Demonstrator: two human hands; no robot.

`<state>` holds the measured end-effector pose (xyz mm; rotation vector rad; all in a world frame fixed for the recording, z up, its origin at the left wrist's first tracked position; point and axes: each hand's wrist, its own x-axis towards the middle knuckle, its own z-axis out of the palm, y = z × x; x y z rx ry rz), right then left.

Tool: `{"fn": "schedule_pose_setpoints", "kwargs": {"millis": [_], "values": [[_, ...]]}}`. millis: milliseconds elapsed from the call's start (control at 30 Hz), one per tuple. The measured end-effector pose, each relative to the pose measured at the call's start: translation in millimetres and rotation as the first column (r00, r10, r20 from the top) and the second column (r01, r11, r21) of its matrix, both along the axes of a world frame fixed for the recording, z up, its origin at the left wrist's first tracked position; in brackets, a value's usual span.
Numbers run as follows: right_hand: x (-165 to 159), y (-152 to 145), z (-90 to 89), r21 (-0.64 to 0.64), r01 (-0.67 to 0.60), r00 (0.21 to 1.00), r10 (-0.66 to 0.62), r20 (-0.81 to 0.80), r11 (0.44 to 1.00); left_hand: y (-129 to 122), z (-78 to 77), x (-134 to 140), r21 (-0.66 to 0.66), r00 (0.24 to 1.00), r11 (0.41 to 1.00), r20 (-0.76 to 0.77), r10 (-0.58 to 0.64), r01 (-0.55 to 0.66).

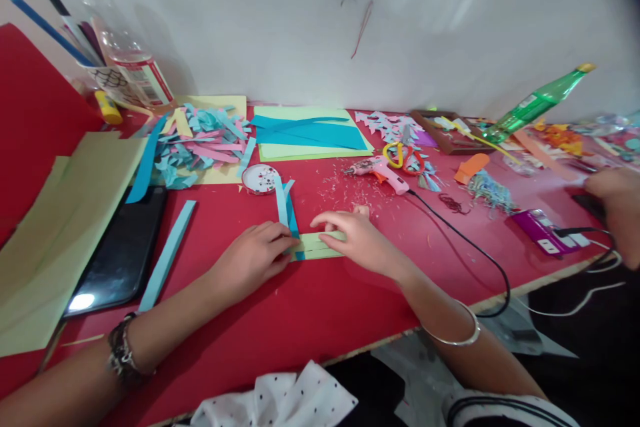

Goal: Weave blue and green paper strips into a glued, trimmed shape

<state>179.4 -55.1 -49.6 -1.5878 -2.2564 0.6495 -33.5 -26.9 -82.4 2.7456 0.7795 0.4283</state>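
Observation:
A pale green paper strip (315, 251) with a dark line along it lies near the table's front edge. Its left end is under the fingertips of my left hand (255, 253), which are pressed together on it. My right hand (360, 240) is over the right end, with the thumb touching the strip and the forefinger curved apart from it. Light blue paper strips (281, 200) and a darker blue strip (292, 217) stand out away from me beside my left fingertips. The blue strip crosses the green one; their exact join is hidden.
A pink glue gun (390, 177) lies behind my right hand, near scissors (404, 157). A round lid (260, 179), cut paper pieces (205, 140) and blue sheets (310, 132) are further back. A phone (120, 253) lies left; a purple power strip (540, 230) and another person's hand (615, 193) are right.

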Motion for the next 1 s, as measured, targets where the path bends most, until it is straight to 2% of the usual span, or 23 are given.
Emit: {"fn": "schedule_pose_setpoints", "kwargs": {"millis": [100, 167, 367, 500, 700, 867, 1000], "values": [[2.7, 1.8, 11.2, -0.048, 0.028, 0.998, -0.031, -0.058, 0.998, -1.0, 2.7, 0.5, -0.053, 0.998, 0.997, 0.019, 0.057, -0.056], [4.8, 4.3, 18.0, -0.05, 0.021, 0.999, -0.023, -0.038, 0.999, -1.6, 3.9, 0.7, -0.078, 0.996, 0.993, 0.028, 0.088, -0.086], [11.0, 13.6, 33.5, -0.133, -0.002, 0.97, 0.034, 0.242, 0.991, -1.5, 3.6, 0.5, -0.106, 0.996, 0.991, 0.03, 0.087, -0.083], [14.8, 16.6, 34.8, -0.14, 0.006, 0.957, 0.035, 0.287, 0.99, -0.7, 2.4, 0.0, -0.126, 0.996, 0.989, 0.042, 0.083, -0.077], [13.5, 17.2, 43.2, -0.151, -0.076, 0.982, 0.1, 0.163, 0.986, -1.0, 4.3, 0.9, -0.176, 0.995, 0.981, 0.052, 0.088, -0.077], [-1.5, 17.1, 56.0, -0.161, -0.047, 0.999, 0.045, -0.013, 0.986, 2.2, 3.3, 1.5, -0.217, 0.992, 0.972, 0.076, 0.103, -0.084], [-14.9, 19.2, 53.6, -0.175, -0.072, 0.991, 0.05, -0.128, 0.982, 3.2, 4.4, 5.8, -0.208, 0.991, 0.971, 0.047, 0.129, -0.117]]}}
